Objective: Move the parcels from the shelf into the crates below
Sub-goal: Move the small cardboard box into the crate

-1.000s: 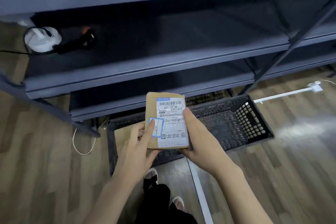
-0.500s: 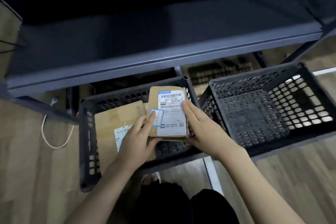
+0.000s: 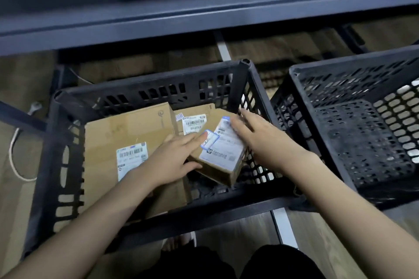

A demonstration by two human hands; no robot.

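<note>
A small brown parcel (image 3: 223, 158) with a white shipping label lies tilted inside the left black crate (image 3: 145, 88), over the crate's mesh floor. My left hand (image 3: 174, 161) holds it, with fingers on the label and the thumb against its near side. My right hand (image 3: 260, 138) has straight fingers that touch the parcel's far right edge. A large flat cardboard box (image 3: 118, 133) fills the crate's left half. Another labelled parcel (image 3: 195, 120) lies at the back, partly under the small one.
A second black crate (image 3: 351, 68) stands to the right, with nothing visible inside. The dark shelf's front edge (image 3: 204, 18) runs overhead just beyond both crates. A white cable (image 3: 13, 154) loops on the wooden floor at the left. My legs show at the bottom.
Both hands have lowered the small parcel from above the crate down into it, and it has tipped to the right. My right hand's fingers have straightened off it. The view has dropped closer.
</note>
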